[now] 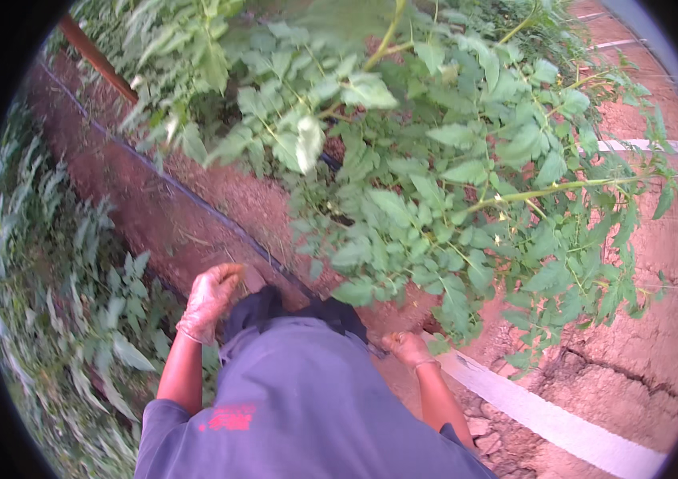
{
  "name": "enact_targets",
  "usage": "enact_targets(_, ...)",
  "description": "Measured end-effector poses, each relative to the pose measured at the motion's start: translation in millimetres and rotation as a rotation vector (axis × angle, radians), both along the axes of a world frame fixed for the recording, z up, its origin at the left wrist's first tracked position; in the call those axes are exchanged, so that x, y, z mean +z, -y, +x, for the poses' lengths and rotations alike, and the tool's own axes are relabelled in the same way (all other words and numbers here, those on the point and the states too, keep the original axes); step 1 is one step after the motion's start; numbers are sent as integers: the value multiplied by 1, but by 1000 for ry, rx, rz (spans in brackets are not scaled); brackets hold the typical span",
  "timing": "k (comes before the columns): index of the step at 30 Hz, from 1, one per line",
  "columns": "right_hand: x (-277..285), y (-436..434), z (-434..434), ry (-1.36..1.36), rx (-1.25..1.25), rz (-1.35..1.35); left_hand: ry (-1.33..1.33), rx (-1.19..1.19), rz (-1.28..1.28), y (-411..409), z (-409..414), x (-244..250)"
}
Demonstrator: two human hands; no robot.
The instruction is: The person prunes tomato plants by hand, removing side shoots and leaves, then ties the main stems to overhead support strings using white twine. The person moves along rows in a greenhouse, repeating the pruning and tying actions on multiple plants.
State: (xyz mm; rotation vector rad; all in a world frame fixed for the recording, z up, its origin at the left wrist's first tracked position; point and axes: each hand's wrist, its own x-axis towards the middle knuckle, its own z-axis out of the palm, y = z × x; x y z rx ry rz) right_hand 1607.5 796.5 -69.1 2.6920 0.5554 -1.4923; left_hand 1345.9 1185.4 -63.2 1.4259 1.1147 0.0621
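My left hand (212, 296) wears a thin translucent plastic glove with brownish-orange staining at the fingertips. Its fingers are drawn together beside my dark trousers, over bare soil, and nothing shows in them. On the other side of my body, my right hand (408, 348), also gloved, is curled just below the lower leaves of a tomato plant (399, 209). Whether it holds something small is hidden by its fingers. The plant has broad green leaves and small yellow flowers (498, 239) on a stem (545, 190) that leans right.
A dark drip irrigation hose (195, 197) runs along the reddish soil path. More leafy plants (93, 335) line the left side. A brown post (99, 60) slants in at upper left. To the right are a white strip (548, 410), cracked earth (608, 377) and thin horizontal wires.
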Motion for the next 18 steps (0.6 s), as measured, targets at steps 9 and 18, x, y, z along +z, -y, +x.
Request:
enact_targets(9, 132, -173, -22, -346, -260, 621, 176, -83, -54, -114, 13, 19)
enact_targets(18, 271, -344, 146, 300, -303, 1603, 552, -322, 212, -162, 184, 170)
